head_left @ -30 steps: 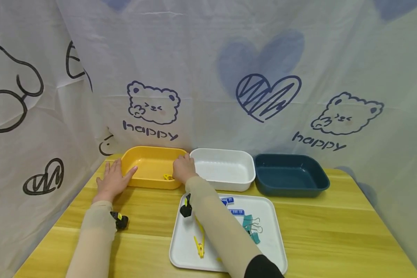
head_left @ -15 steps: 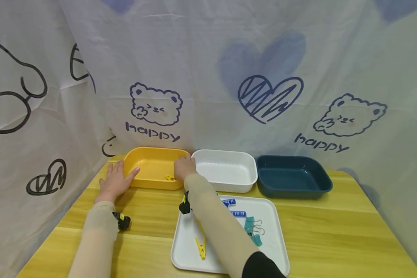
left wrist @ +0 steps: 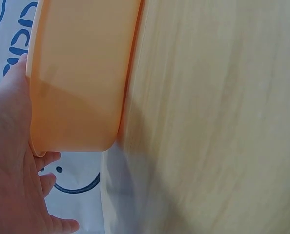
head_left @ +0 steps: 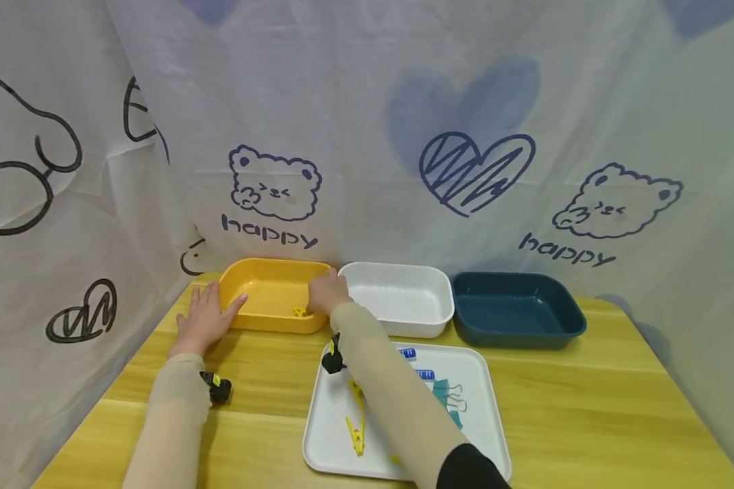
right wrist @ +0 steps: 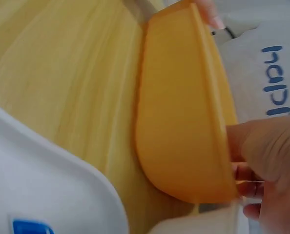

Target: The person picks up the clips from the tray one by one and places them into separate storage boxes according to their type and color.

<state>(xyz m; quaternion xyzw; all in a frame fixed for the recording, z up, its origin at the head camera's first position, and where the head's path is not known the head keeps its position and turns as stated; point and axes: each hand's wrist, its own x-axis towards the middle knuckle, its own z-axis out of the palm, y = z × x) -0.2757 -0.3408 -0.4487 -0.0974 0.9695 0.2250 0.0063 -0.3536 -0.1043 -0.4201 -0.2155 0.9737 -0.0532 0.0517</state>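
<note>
A yellow bin (head_left: 275,322) stands at the back left of the table, with a small yellow clip (head_left: 300,312) inside near its front right. My left hand (head_left: 203,322) rests against the bin's left end, fingers spread and thumb over the rim. In the left wrist view, several of its fingertips show past the bin's end. At the other end, my right hand (head_left: 327,292) holds the rim; in the right wrist view its thumb lies on the bin and its fingers (right wrist: 252,189) curl around the end. The inside of the right palm is hidden.
A white bin (head_left: 397,328) and a dark teal bin (head_left: 514,337) stand in line to the right. In front, a white tray (head_left: 321,462) carries yellow clothespins (head_left: 356,435), blue striped pieces (head_left: 425,375) and teal binder clips (head_left: 443,392), partly under my right forearm. A printed curtain (head_left: 367,224) hangs behind.
The head view has shifted slightly. My right hand and forearm have moved a little to the right, uncovering more of a yellow clothespin on the tray. The left hand keeps its place on the bin.
</note>
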